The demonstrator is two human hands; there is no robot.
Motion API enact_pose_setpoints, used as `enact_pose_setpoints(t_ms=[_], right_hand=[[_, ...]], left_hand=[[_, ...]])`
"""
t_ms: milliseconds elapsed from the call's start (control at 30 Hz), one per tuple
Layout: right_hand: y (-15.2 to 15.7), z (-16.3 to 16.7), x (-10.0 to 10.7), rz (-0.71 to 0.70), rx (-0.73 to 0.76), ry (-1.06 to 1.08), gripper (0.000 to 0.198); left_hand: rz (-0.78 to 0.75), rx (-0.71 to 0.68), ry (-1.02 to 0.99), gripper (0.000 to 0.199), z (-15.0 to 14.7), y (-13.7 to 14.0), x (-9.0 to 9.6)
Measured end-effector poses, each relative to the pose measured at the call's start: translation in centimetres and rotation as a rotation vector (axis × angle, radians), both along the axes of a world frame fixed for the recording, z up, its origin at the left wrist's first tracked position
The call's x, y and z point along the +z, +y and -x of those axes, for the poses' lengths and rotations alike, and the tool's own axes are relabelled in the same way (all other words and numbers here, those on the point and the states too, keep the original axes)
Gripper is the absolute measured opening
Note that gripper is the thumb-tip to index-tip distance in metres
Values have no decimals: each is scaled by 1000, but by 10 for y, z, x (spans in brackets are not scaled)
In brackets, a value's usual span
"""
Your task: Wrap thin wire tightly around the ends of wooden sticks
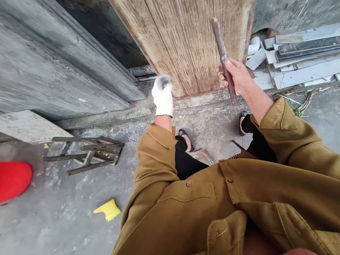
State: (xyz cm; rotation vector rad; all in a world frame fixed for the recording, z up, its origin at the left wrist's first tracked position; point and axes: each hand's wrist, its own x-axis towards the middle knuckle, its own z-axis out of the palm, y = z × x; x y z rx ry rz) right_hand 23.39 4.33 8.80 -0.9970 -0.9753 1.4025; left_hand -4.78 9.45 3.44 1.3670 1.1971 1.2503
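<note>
My right hand (237, 76), bare, is closed around a dark reddish-brown wooden stick (219, 37) with wire wound about its middle. The stick points up and slightly left, in front of a weathered wooden panel (183, 46) with vertical grooves. A white glove with a grey palm covers my left hand (162, 95), which is at the panel's lower left edge. Its fingers look curled and slightly blurred. A thin pale strip (148, 78) runs up to that hand; whether the fingers hold it I cannot make out.
A small wooden stool (91, 152) lies on the concrete floor at left, near a yellow piece (108, 209) and a red rounded object (14, 180). Stacked boards (305, 60) and a white pipe elbow (254, 46) are at right. Another wire-bound stick (204, 154) lies between my feet.
</note>
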Motion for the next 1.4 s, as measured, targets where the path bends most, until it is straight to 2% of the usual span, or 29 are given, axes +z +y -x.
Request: enact_pose_setpoints(t_ms=[67, 133, 200, 267, 333, 400, 433, 467, 533, 600, 667, 733, 767, 800, 900, 1000, 1133, 1300, 1400], right_hand=[[-4, 14, -2, 25, 42, -14, 42], [-7, 28, -3, 26, 108, -36, 44], [-8, 37, -4, 17, 157, -58, 47], [-4, 36, -7, 28, 148, -141, 43], [4, 26, -12, 29, 64, -329, 33], [11, 9, -19, -16, -13, -592, 24], [14, 0, -22, -11, 48, -700, 26], [16, -8, -25, 44, 183, -780, 29], [16, -22, -25, 298, 607, -964, 33], [12, -32, -20, 464, 904, -1034, 27], [7, -39, -12, 430, 1130, -961, 21], [2, -46, -3, 269, 1273, -741, 35], [0, -47, 0, 164, 1257, -596, 46], [-3, -47, 3, 65, 1176, -454, 56], [-11, -34, 7, -89, 783, -184, 71], [-18, -7, 7, -42, 489, -128, 60], [-16, 16, 3, -7, 316, -109, 41], [-3, -3, 2, 56, 69, -75, 26], [3, -30, 7, -27, -48, -5, 24]], left_hand=[[-88, -252, -159, 53, -10, -11, 4], [50, -560, -222, 62, -30, -30, 6], [175, -664, -135, 52, -51, -50, 6], [243, -745, -32, 32, -64, -62, 8], [276, -819, 27, 17, -67, -65, 12], [307, -880, 30, 13, -63, -65, 17], [326, -895, 22, 13, -61, -64, 18], [345, -903, 17, 14, -58, -63, 20], [386, -916, 27, 19, -54, -63, 20], [421, -934, 4, 26, -53, -64, 17], [440, -937, -103, 32, -52, -65, 14], [455, -885, -231, 36, -52, -65, 11], [472, -847, -272, 38, -52, -65, 11], [492, -808, -297, 39, -52, -65, 10], [538, -733, -336, 43, -54, -65, 8], [547, -707, -371, 45, -58, -66, 5], [571, -725, -379, 43, -62, -68, 7], [537, -781, -401, 40, -57, -67, 10], [507, -812, -409, 43, -49, -65, 7]])
